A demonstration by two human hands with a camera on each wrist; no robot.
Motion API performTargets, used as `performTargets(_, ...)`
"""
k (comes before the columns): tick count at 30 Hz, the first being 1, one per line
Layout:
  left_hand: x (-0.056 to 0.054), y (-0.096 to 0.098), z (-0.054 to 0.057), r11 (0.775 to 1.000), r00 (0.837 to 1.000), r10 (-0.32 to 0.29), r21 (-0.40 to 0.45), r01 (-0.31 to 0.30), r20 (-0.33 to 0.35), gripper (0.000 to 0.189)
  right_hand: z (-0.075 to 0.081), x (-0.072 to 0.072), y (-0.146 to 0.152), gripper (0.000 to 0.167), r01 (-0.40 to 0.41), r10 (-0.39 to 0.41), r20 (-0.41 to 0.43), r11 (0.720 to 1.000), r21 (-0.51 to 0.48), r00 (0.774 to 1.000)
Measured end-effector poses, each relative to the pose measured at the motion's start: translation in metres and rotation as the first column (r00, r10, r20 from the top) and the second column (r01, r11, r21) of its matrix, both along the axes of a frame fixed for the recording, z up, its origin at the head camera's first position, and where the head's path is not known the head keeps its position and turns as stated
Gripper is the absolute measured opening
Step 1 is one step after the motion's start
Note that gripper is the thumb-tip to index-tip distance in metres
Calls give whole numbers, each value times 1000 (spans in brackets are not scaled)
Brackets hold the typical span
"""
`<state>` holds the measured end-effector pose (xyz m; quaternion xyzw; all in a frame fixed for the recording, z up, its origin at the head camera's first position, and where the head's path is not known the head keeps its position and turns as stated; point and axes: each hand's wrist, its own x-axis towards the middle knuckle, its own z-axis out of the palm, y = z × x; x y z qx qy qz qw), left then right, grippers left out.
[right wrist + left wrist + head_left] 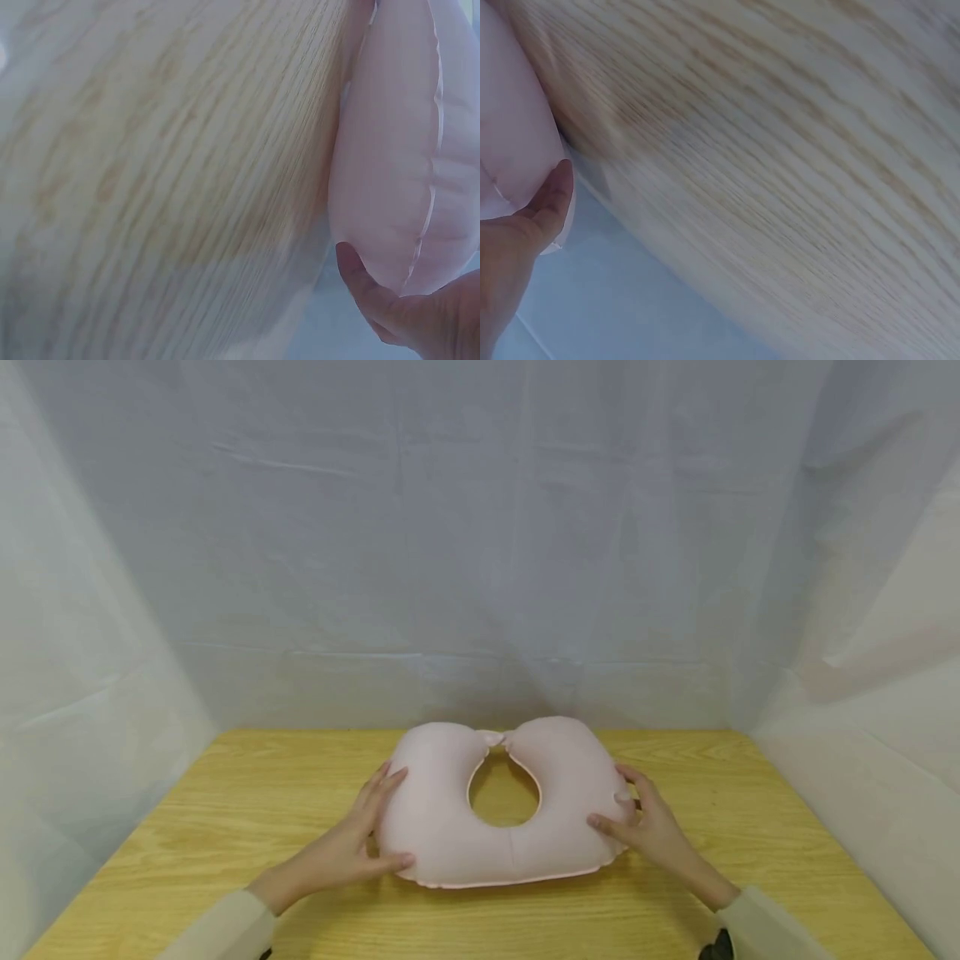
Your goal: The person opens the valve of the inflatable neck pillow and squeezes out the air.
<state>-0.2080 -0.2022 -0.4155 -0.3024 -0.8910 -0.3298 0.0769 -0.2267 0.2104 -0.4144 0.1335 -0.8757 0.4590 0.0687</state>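
A pale pink inflated neck pillow point(442, 802), U-shaped, is over the middle of the wooden table. Its round opening faces up, and its two ends nearly meet at the far side, joined by a small strap or clasp point(495, 738). My left hand point(348, 852) holds its left side, fingers spread on the outer edge and thumb on the near corner. On the opposite side my right hand point(652, 827) grips the pillow between thumb and fingers, beside a small valve-like tab point(622, 797). The right wrist view shows the seam of the pillow point(390, 165) above the hand.
The wooden table point(262, 802) extends around the pillow on all sides. Pale sheeting point(480, 543) hangs behind the table and along its left and right sides.
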Motion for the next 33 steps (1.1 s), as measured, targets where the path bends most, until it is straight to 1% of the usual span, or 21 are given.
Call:
performTargets(2, 0, -1, 0, 1000, 1000, 0, -7, 0, -10, 100, -1, 1, 0, 80, -5, 5, 3, 1000, -8, 1000)
performTargets(7, 3, -4, 2, 1000, 1000, 0, -31, 0, -9, 100, -1, 2, 0, 78, -9, 9, 1, 1000, -13, 1000)
performTargets(11, 5, -5, 6, 998, 1000, 15, -55, -15, -6, 98, 1, 2, 2, 76, -14, 14, -19, 1000, 4, 1000)
performTargets(13, 6, -5, 8, 997, 1000, 28, -68, -29, -11, 97, 2, 3, 4, 75, -17, 17, -10, 1000, 3, 1000)
performTargets(15, 7, -5, 10, 995, 999, 45, -83, -47, -27, 95, 3, 2, 4, 75, -24, 24, 2, 1000, -4, 1000)
performTargets(18, 7, -4, 13, 990, 995, 71, -116, -79, -70, 92, 4, 2, 5, 75, -34, 34, 13, 999, -22, 999)
performTargets(22, 8, -2, 17, 982, 987, 101, -148, -120, -127, 90, 4, 1, 6, 73, -48, 47, -24, 999, -20, 999)
performTargets(25, 7, 1, 21, 978, 982, 118, -156, -140, -146, 87, 5, 1, 6, 71, -49, 48, -55, 999, -3, 997)
performTargets(29, 5, 7, 28, 975, 978, 122, -165, -150, -167, 83, 6, 0, 6, 68, -46, 48, -88, 999, 24, 995)
performTargets(33, 1, 14, 33, 972, 971, 108, -185, -148, -211, 76, 8, 0, 6, 64, -47, 52, -130, 998, 41, 990)
